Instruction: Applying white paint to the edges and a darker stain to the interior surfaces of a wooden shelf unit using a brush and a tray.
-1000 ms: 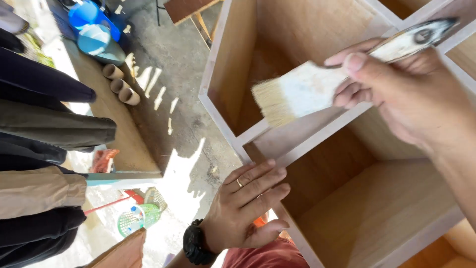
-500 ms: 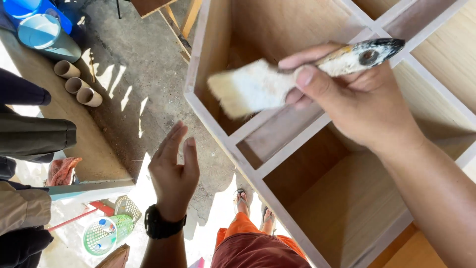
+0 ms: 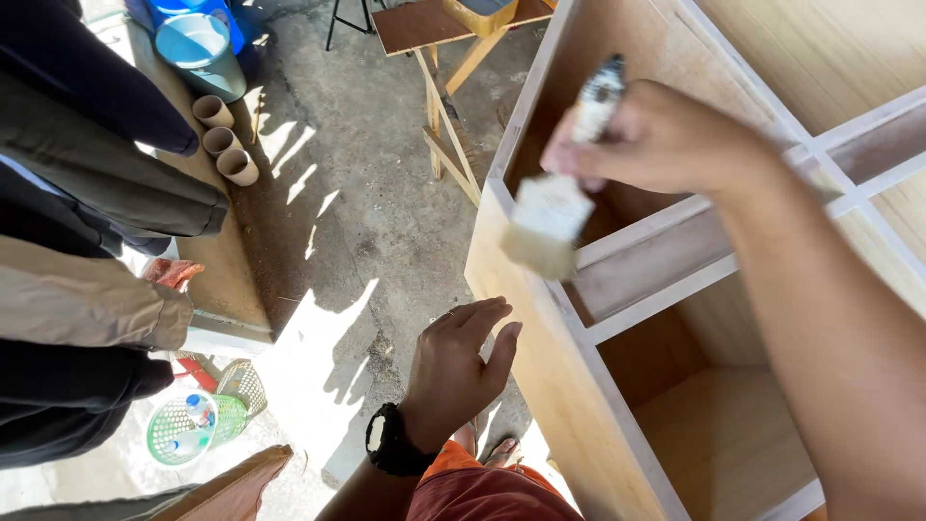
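2 hands are showing: my right hand (image 3: 666,140) is clenching the handle of a paintbrush (image 3: 558,198), and my left hand (image 3: 458,371) is hanging released, fingers loosely curled, holding nothing. I am wearing a black watch (image 3: 391,441) on the left wrist. Bristles are pointing down from my right grip, pale and blurred, hovering just over the front edge of the wooden cabinet (image 3: 540,367); whether they are touching the wood I cannot tell. Below and right of that grip, pale dividers (image 3: 666,294) are crossing the cabinet and splitting it into open compartments. My left hand is sitting just beside the cabinet's outer side panel, apart from it, above the sunlit concrete floor (image 3: 357,174). Well left of both hands, 3 cardboard tubes (image 3: 224,140) are standing on a board, a blue bucket (image 3: 198,43) beyond them, dark and tan clothes (image 3: 87,193) hanging over, and a green basket (image 3: 188,425) lying low. Past my right grip, a wooden trestle (image 3: 449,106) is standing.
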